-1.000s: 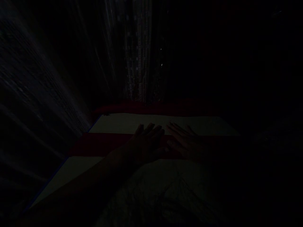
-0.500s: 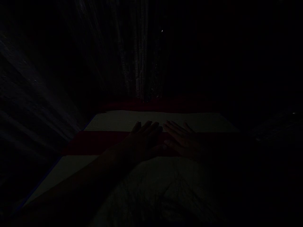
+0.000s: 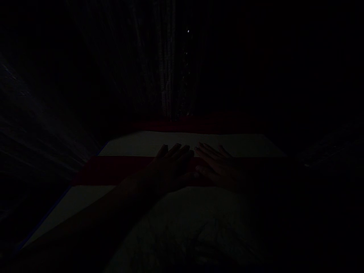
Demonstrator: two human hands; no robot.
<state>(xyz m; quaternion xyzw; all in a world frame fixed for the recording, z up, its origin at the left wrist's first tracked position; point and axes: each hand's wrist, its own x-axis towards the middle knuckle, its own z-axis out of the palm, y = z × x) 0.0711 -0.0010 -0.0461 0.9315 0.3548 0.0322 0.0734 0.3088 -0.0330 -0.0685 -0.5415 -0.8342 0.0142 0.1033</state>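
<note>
In the head view, the left hand point(image 3: 170, 167) and right hand point(image 3: 218, 167) are facing palm-down, fingers extending forward and slightly spread, thumbs almost meeting. As far as the gloom shows, they are resting on a striped surface point(image 3: 112, 170) stretching beneath and beyond them.

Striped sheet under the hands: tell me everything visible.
The striped sheet looks flat, broad pale and dark-red bands running across it, a thin blue strip along its left edge. It looks like cloth; darkness hides the weave. The left hand and right hand, spread palms down, seem to rest across the nearer red band, fingertips over the pale band beyond.
</note>
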